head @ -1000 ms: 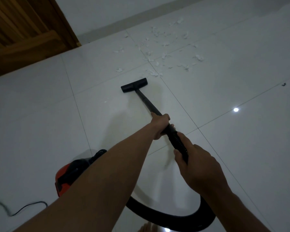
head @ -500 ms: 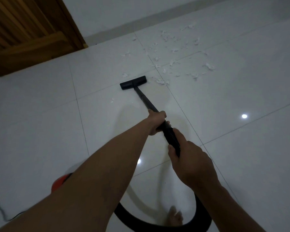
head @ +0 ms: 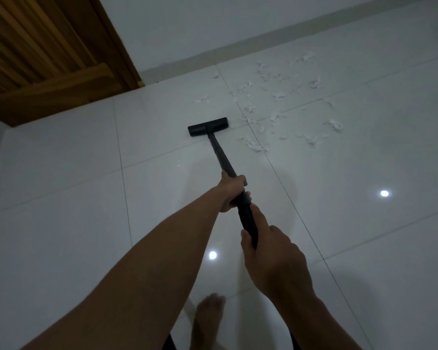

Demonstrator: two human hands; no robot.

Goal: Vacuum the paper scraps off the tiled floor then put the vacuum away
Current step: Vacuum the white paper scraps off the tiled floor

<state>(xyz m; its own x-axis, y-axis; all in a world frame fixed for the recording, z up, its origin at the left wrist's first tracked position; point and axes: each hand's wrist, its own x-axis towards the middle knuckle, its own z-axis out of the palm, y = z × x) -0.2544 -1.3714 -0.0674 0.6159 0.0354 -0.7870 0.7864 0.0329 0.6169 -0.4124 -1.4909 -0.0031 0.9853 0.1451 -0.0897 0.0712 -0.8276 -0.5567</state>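
Gripping one vacuum wand (head: 221, 157), left hand (head: 234, 193), right hand (head: 271, 256), many scraps (head: 335, 125)

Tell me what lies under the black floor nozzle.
The floor nozzle rests on the white tile, left of the paper scraps. Whatever is beneath it, scraps or bare tile, is covered.

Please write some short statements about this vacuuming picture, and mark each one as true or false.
1. The left hand and the right hand both grip the vacuum wand. True.
2. The black nozzle rests in the middle of the paper scraps. False: it sits at their left edge, and most scraps lie to its right and beyond it.
3. A wooden door stands at the upper left. True.
4. The person wears shoes. False: a bare foot shows at the bottom.
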